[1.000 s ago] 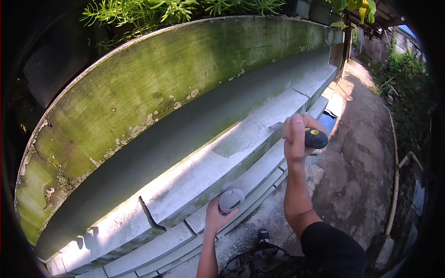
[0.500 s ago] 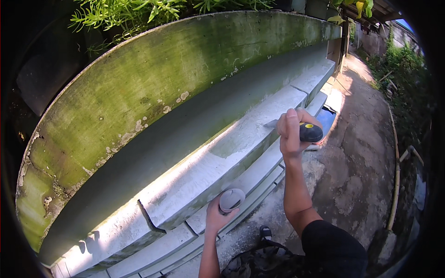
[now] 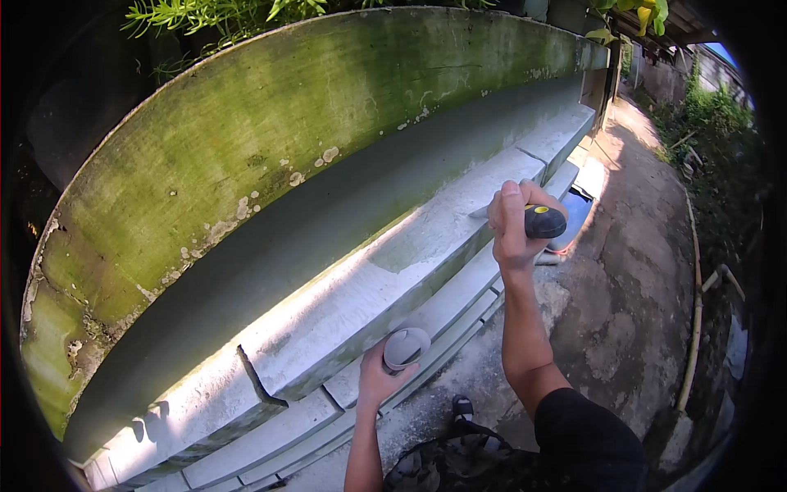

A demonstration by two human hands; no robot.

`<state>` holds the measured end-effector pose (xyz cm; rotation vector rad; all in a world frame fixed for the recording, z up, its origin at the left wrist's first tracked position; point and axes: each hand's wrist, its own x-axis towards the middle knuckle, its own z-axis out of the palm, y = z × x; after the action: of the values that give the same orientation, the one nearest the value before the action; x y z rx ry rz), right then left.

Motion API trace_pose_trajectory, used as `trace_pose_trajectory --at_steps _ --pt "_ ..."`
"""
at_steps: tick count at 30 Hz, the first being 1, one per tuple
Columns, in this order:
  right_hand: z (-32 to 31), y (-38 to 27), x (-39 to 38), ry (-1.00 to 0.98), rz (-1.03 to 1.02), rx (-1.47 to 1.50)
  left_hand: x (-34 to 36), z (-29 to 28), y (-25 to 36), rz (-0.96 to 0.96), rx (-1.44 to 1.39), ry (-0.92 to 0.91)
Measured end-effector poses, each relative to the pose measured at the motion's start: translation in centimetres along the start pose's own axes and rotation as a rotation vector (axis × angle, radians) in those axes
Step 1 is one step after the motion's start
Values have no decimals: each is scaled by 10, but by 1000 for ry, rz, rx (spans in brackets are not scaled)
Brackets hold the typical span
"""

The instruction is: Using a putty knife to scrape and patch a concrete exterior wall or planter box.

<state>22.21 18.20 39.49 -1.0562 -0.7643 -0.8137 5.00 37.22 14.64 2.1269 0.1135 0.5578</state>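
My right hand (image 3: pixel 513 230) is wrapped round the black-and-yellow handle of a putty knife (image 3: pixel 545 222). A bit of its blade shows left of my fingers, at the top face of a pale concrete ledge (image 3: pixel 328 332); whether it touches is hard to tell. Patches of the ledge look whitish, with a greyer, greenish area near the middle. Lower down, my left hand (image 3: pixel 380 382) grips a small round cup (image 3: pixel 407 348) by its side. Some greyish-white stuff and a darker patch show inside the cup.
A curved, mossy green concrete wall (image 3: pixel 246 156) rises above the ledge, with leafy plants (image 3: pixel 213 18) on top. Stepped lower ledges (image 3: pixel 262 439) run beneath. To the right lies a rough concrete path (image 3: pixel 631 303), with a blue item (image 3: pixel 577 215) beside the ledge and a pipe (image 3: pixel 693 328).
The view has shifted slightly. My right hand and the putty knife stay near the same spot on the ledge, and my left hand still holds the cup.
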Motion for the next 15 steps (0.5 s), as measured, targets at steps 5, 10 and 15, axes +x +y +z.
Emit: trace_pose_trajectory --at_steps 5,10,15 --pt "-4 -1 -14 52 -68 7 3 -1 2 21 -59 -16" --pt "4 -18 -5 122 42 267 -4 -2 -3 22 -2 -2" --pt "7 18 -6 32 -80 -207 1 1 7 1 -12 -13"
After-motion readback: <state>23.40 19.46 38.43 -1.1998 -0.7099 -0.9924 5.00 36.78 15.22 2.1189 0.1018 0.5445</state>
